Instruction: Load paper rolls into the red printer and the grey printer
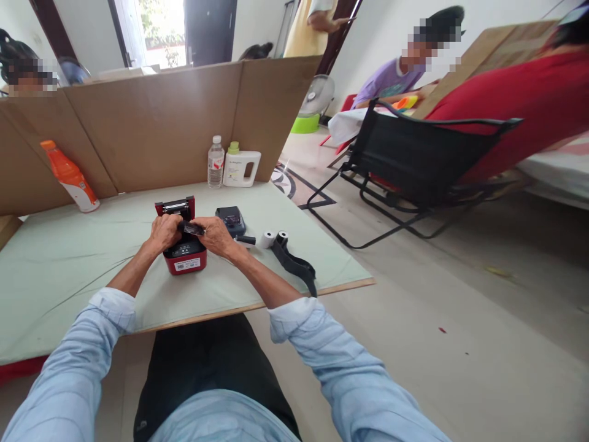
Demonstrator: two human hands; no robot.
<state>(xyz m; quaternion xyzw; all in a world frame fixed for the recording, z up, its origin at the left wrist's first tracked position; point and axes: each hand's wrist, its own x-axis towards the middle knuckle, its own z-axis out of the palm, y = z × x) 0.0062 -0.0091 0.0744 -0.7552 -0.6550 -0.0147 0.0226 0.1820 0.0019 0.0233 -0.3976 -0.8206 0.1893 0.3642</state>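
Note:
A red and black thermal printer (185,264), its lid (175,207) raised, stands on the table in front of me. Over its opening, my left hand (166,232) has its fingers closed on one end of a dark, shiny strip (192,229). My right hand (215,236) pinches the strip's other end. The fingers partly hide the strip and the printer's inside. To the right of my hands sit a dark portable printer (230,220), a small black-and-white item (245,240), a white paper roll (267,239) and a black roll with a long loose band (294,264).
An orange bottle (73,178), a clear water bottle (215,162) and a white jug (242,167) stand along the cardboard screen (161,123) behind the table (105,245). On the right, a person in red (519,92) sits in a black folding chair (414,147). Other people are beyond.

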